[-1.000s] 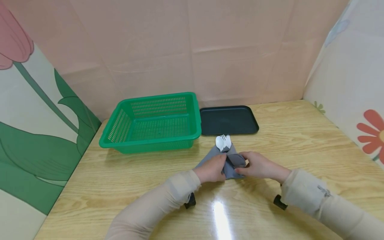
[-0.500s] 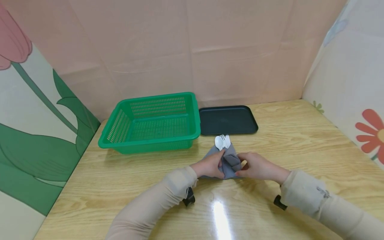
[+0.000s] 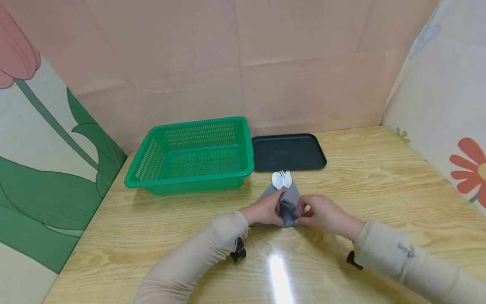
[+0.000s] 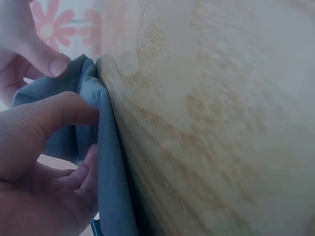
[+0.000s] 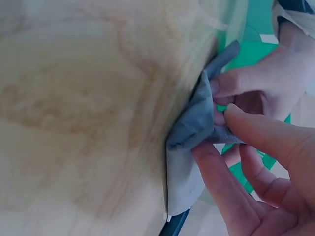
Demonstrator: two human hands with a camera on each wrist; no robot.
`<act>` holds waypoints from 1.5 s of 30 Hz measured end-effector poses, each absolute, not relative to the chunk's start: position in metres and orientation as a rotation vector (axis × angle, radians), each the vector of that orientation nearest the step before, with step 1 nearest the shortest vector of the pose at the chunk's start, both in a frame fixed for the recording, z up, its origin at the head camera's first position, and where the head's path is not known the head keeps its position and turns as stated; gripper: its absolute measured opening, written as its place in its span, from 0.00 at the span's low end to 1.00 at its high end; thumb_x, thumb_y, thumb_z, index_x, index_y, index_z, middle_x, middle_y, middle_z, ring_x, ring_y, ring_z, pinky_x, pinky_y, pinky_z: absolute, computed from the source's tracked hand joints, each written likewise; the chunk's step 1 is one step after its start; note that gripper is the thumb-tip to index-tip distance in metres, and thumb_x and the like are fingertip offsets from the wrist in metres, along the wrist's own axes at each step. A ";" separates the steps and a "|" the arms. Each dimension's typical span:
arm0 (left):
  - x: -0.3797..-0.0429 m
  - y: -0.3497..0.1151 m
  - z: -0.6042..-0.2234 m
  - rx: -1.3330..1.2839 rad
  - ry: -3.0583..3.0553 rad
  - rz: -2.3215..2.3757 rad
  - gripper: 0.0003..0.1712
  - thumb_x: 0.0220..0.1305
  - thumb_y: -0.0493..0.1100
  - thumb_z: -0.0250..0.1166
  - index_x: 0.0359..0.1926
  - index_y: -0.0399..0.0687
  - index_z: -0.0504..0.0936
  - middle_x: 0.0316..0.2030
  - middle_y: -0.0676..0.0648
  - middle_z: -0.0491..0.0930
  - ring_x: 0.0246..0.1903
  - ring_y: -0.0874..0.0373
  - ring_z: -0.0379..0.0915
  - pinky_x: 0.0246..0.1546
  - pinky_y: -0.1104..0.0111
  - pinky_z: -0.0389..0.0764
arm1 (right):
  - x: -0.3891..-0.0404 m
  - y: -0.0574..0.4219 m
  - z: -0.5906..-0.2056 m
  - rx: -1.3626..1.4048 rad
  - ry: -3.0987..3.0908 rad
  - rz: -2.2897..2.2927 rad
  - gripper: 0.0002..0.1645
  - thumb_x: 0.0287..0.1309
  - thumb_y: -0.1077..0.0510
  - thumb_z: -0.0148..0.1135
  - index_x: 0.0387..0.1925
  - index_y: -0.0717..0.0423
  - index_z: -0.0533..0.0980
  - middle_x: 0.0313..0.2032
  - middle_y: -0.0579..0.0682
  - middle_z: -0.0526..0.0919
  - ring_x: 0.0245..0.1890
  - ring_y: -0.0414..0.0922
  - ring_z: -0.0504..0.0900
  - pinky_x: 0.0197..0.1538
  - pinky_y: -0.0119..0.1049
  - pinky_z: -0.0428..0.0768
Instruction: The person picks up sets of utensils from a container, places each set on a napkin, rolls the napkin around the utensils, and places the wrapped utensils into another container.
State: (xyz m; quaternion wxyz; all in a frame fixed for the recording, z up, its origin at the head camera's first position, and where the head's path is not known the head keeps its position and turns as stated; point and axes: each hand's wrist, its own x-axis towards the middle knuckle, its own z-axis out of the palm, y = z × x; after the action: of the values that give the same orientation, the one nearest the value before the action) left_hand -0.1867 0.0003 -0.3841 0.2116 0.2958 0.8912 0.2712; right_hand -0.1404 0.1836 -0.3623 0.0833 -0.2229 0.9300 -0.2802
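A grey cloth napkin (image 3: 291, 195) lies folded on the table, wrapped round white cutlery. The heads of a spoon (image 3: 277, 180), a fork (image 3: 282, 175) and a knife (image 3: 288, 179) poke out at its far end; their handles are hidden in the cloth. My left hand (image 3: 265, 210) grips the napkin's left side, thumb and fingers on the fold (image 4: 88, 88). On the opposite side my right hand (image 3: 322, 214) pinches the right part of the cloth between thumb and fingers, seen close up in the right wrist view with a rolled edge (image 5: 197, 118).
A green plastic basket (image 3: 190, 180) with slotted walls stands at the back left. Beside it, just beyond the cutlery, lies a black tray (image 3: 288, 153). The wooden table (image 3: 379, 169) meets a pink sheet (image 3: 303, 67) at the back.
The raised right flap of the napkin has been folded inward, narrowing the bundle. My right hand has moved slightly left with it, and my left hand has shifted its grip on the cloth.
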 end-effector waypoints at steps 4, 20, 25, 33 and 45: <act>-0.185 0.001 -0.383 0.786 2.484 0.708 0.52 0.47 0.36 0.70 0.70 0.38 0.50 0.58 0.41 0.71 0.54 0.58 0.70 0.56 0.74 0.69 | -0.136 0.180 -0.364 -0.742 2.873 -0.757 0.14 0.43 0.61 0.72 0.20 0.52 0.71 0.22 0.43 0.78 0.26 0.36 0.80 0.27 0.25 0.75; -0.185 -0.002 -0.381 0.746 2.438 0.716 0.53 0.50 0.37 0.69 0.71 0.41 0.47 0.62 0.40 0.68 0.59 0.55 0.68 0.56 0.73 0.69 | -0.128 0.171 -0.377 -0.933 3.070 -0.486 0.16 0.41 0.59 0.73 0.18 0.45 0.71 0.21 0.38 0.71 0.21 0.30 0.65 0.24 0.24 0.65; -0.185 -0.004 -0.381 0.739 2.422 0.723 0.53 0.49 0.37 0.69 0.71 0.44 0.47 0.61 0.41 0.69 0.58 0.56 0.68 0.56 0.73 0.69 | -0.129 0.170 -0.377 -0.951 3.049 -0.473 0.13 0.43 0.59 0.72 0.19 0.45 0.73 0.23 0.39 0.71 0.22 0.31 0.66 0.25 0.25 0.67; -0.186 -0.008 -0.381 0.754 2.387 0.739 0.58 0.47 0.44 0.73 0.72 0.46 0.46 0.61 0.41 0.69 0.59 0.57 0.67 0.56 0.73 0.68 | -0.131 0.170 -0.377 -1.046 3.006 -0.510 0.11 0.44 0.61 0.71 0.20 0.48 0.75 0.25 0.40 0.74 0.26 0.33 0.72 0.28 0.27 0.72; -0.181 -0.013 -0.385 0.674 2.393 0.862 0.43 0.62 0.56 0.59 0.70 0.43 0.50 0.54 0.40 0.75 0.52 0.55 0.73 0.49 0.70 0.74 | -0.135 0.172 -0.384 -1.114 2.946 -0.549 0.09 0.47 0.65 0.68 0.23 0.51 0.76 0.26 0.42 0.73 0.27 0.34 0.70 0.31 0.27 0.73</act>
State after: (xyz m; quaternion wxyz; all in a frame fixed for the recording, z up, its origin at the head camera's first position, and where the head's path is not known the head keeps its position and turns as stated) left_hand -0.1808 -0.0134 -0.3849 0.2524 0.2478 0.8800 0.3170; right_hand -0.1346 0.1722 -0.3838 -0.0279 -0.3483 0.9211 -0.1717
